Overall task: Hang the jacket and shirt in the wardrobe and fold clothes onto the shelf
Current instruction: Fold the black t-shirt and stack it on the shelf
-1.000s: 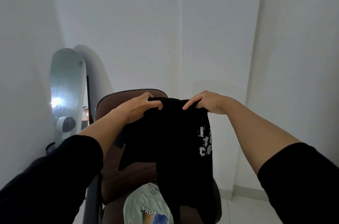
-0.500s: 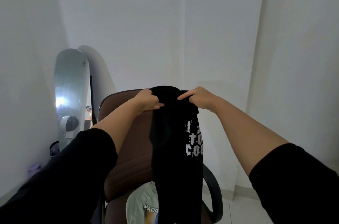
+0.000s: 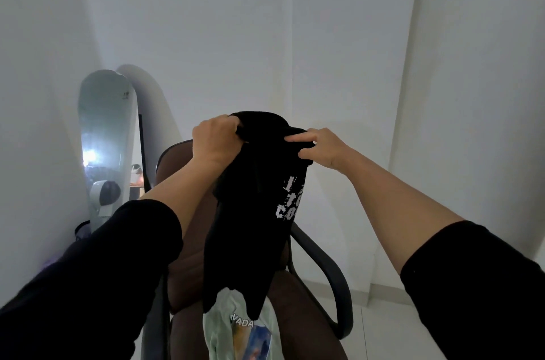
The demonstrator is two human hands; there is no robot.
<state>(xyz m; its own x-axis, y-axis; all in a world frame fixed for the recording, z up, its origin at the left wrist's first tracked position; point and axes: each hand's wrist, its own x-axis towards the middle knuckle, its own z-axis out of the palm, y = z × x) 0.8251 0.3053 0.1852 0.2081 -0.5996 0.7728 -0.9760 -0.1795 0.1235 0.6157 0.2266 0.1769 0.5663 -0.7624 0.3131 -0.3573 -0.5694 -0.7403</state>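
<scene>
A black shirt (image 3: 250, 230) with white lettering hangs in the air in front of me, bunched narrow at its top. My left hand (image 3: 215, 141) grips the top edge on the left. My right hand (image 3: 321, 147) pinches the top edge on the right, close beside the left. The shirt's lower end dangles over a pale green printed T-shirt (image 3: 236, 330) that lies on the seat of a brown office chair (image 3: 188, 265). No wardrobe, hanger or shelf is in view.
The chair has a black armrest (image 3: 330, 277) on its right. A tall arched mirror (image 3: 107, 147) leans against the left wall. White walls meet in a corner straight ahead. Pale floor tiles (image 3: 380, 327) show at the lower right.
My hands have come closer together, gathering the black shirt from a wide spread into a narrow bunch. The shirt has risen so its hem hangs just above the green T-shirt.
</scene>
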